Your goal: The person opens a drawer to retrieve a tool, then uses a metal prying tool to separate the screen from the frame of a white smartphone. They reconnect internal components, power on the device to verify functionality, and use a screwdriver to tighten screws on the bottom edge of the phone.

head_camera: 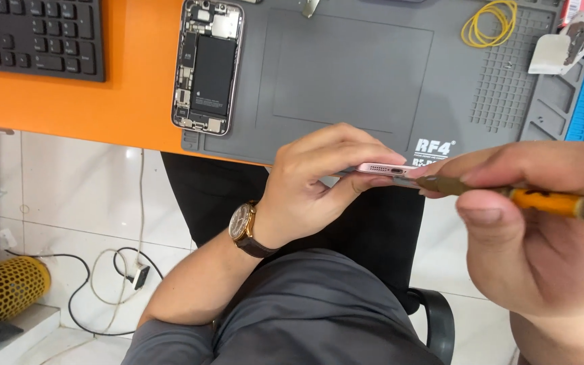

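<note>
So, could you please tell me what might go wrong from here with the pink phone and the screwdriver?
1. The pink phone is pinched in the left hand over the lap, off the grey mat; a slip could drop it.
2. The screwdriver in the right hand meets the phone's bottom edge; it might skid and scratch.

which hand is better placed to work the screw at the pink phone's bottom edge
Right, probably: the right hand holds the screwdriver, its tip at the pink phone, whose edge the left hand grips.
</note>
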